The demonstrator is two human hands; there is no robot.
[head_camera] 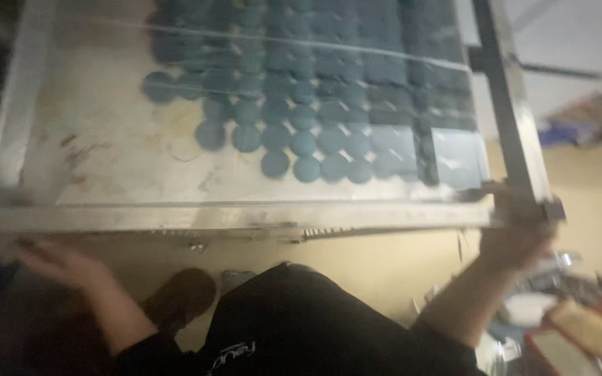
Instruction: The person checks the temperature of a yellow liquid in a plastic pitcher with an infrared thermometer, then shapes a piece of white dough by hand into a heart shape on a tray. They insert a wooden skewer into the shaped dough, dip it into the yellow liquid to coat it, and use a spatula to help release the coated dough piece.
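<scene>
A large flat metal-framed tray (245, 216) with a pale, stained floor fills the upper view, held level in front of the person; rows of round blue discs (315, 104) cover its far right portion. The right hand (517, 230) grips the tray's near right corner, fingers closed around the dark frame. The left hand (57, 264) lies under the near left edge, fingers extended; whether it grasps is unclear through blur. Below, a brown shoe (182, 296) rests on the beige floor (384, 264).

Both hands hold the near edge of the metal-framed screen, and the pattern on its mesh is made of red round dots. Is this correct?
Not quite: the head view shows the round dots are blue, not red. The left hand and right hand do hold the metal-framed screen at its near edge.
</scene>
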